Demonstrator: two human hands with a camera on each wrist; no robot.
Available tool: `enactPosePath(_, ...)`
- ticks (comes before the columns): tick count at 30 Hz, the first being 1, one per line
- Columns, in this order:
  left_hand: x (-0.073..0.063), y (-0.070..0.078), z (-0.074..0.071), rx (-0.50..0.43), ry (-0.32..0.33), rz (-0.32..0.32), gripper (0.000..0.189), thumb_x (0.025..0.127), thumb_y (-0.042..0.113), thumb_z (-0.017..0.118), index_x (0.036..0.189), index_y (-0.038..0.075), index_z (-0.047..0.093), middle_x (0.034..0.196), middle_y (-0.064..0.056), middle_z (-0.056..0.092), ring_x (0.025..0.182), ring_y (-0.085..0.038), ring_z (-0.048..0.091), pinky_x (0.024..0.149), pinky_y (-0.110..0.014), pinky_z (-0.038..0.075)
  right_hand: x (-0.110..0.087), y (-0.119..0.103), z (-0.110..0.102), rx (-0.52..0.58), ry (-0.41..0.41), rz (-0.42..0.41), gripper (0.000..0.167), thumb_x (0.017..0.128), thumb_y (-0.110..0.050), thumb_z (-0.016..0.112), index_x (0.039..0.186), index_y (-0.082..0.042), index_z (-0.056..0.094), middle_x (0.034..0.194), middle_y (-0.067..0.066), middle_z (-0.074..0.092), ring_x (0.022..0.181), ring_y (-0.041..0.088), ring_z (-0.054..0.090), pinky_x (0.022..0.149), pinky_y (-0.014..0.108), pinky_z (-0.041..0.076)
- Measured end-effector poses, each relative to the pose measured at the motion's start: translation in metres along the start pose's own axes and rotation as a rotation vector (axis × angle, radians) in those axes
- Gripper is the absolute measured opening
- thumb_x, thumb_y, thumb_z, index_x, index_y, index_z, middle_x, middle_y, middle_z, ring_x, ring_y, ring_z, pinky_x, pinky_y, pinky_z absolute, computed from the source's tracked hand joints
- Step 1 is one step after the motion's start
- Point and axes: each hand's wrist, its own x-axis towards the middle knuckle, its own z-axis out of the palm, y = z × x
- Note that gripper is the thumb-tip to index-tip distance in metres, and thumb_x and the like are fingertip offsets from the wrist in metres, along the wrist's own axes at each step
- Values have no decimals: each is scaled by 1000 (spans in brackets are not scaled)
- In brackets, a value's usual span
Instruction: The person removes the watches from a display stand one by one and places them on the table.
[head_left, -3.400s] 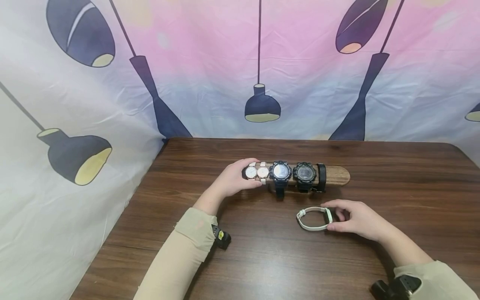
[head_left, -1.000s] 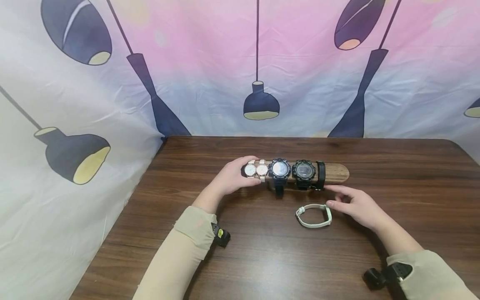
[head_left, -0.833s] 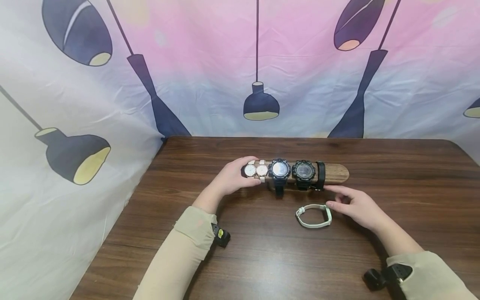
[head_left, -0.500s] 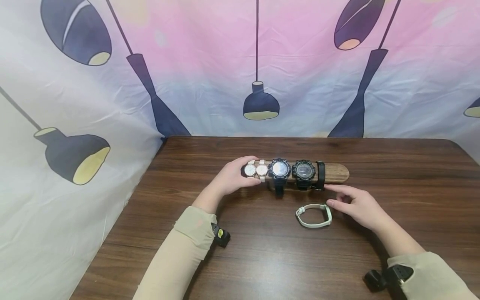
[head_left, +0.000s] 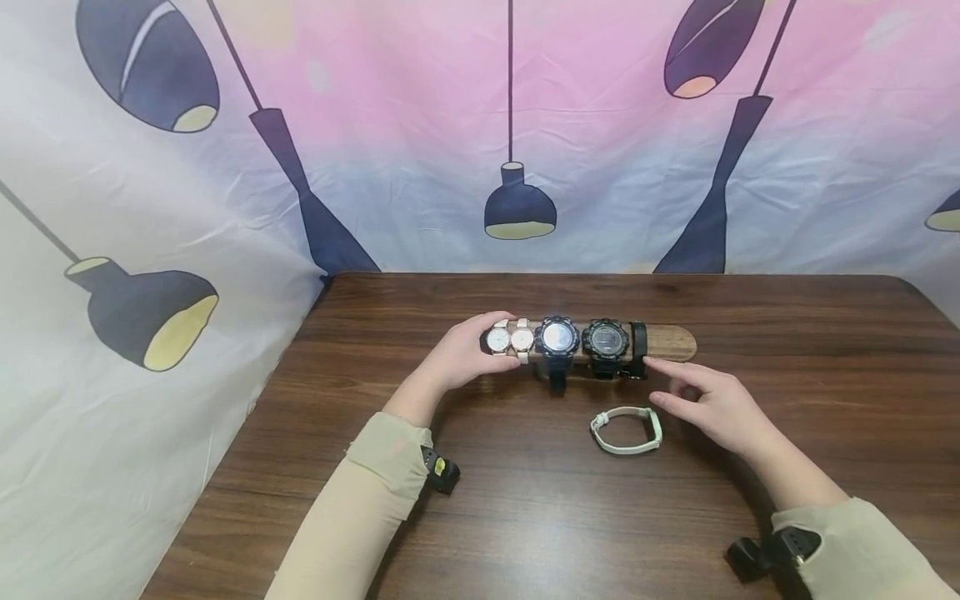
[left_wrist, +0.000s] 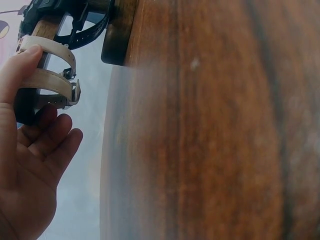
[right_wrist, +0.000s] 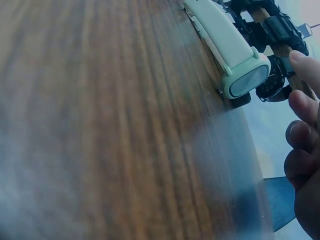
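Observation:
A wooden watch stand [head_left: 672,342] lies crosswise on the table, its bar rounded at the right end. My left hand [head_left: 467,358] grips the bar's left end, thumb in front, beside two small white-strapped watches [head_left: 522,339]. Farther along sit two bulky black digital watches [head_left: 606,340] and a narrow black band [head_left: 639,343]. My right hand [head_left: 722,410] points its index fingertip right at that band's lower edge, thumb held apart and nothing gripped. Below the bar a pale green smart band [head_left: 657,431], buckled into a loop, stands on edge on the table, near my right thumb.
The dark wood-grain table [head_left: 510,533] reaches back to a printed cloth [head_left: 420,150] with lamp drawings. Black wrist cameras [head_left: 442,473] are strapped over both beige sleeves.
My right hand has let go of the pale green smart band and moved up toward the black band, a little farther in the last half second. My left hand keeps its grip.

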Motion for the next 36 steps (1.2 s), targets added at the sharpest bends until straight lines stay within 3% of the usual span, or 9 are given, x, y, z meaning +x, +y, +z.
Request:
enactPosePath(5, 0, -1, 0, 8, 2, 1, 65, 72, 41, 78, 129, 24, 54, 122, -2, 56, 104, -17, 52, 89, -36, 42, 3, 0, 1, -55, 48, -92, 47, 81, -17, 74, 126, -16, 61, 70, -16, 52, 62, 0, 49, 58, 23, 41)
enactPosePath(9, 0, -1, -1, 10, 1, 1, 65, 72, 41, 78, 130, 23, 54, 124, -2, 56, 105, -17, 52, 89, -36, 42, 7, 0, 1, -177, 235, -269, 38, 87, -40, 65, 116, -17, 67, 72, -12, 49, 63, 3, 47, 54, 23, 38)
enactPosePath(12, 0, -1, -1, 10, -1, -1, 65, 72, 41, 78, 130, 23, 54, 124, -2, 56, 105, -17, 52, 89, -36, 42, 13, -1, 0, -234, 367, -379, 50, 89, -56, 51, 108, -15, 71, 77, -1, 48, 68, 13, 46, 56, 28, 36)
enactPosePath(14, 0, -1, -1, 11, -2, -3, 65, 72, 41, 78, 130, 23, 54, 124, -2, 56, 105, -17, 52, 89, -36, 42, 17, -1, -1, -231, 404, -421, 55, 89, -59, 48, 104, -12, 72, 80, 5, 48, 73, 19, 45, 60, 31, 33)
enactPosePath(18, 0, -1, -2, 7, -7, -1, 65, 73, 41, 78, 130, 23, 54, 124, -2, 56, 105, -17, 52, 90, -36, 42, 23, 2, -4, -160, 378, -449, 58, 86, -59, 52, 101, -7, 72, 86, 12, 48, 82, 30, 43, 71, 38, 29)
enactPosePath(23, 0, 0, -2, 0, -5, -1, 65, 72, 40, 78, 130, 22, 54, 124, -3, 56, 106, -18, 52, 90, -37, 42, 28, 6, -7, -141, 325, -390, 65, 80, -67, 54, 105, -9, 69, 107, 23, 48, 100, 38, 40, 81, 54, 22)
enactPosePath(28, 0, -1, -2, -4, -4, 0, 65, 72, 40, 78, 130, 23, 54, 124, -2, 56, 105, -17, 52, 90, -37, 42, 32, 8, -7, -132, 235, -343, 68, 77, -71, 52, 112, -14, 65, 125, 24, 43, 115, 42, 34, 88, 63, 18)
enactPosePath(35, 0, -2, -1, 1, -9, -3, 64, 73, 41, 78, 130, 24, 54, 123, -2, 56, 103, -17, 52, 88, -37, 42, 34, 8, -3, -86, 183, -366, 61, 79, -64, 58, 112, -13, 66, 130, 20, 43, 120, 42, 32, 90, 63, 19)
enactPosePath(36, 1, -2, -1, 2, -8, -2, 64, 73, 41, 78, 130, 24, 54, 122, -2, 56, 103, -17, 52, 88, -37, 42, 35, 7, -2, -82, 191, -382, 63, 80, -66, 53, 111, -12, 66, 130, 21, 44, 119, 43, 34, 91, 62, 19)
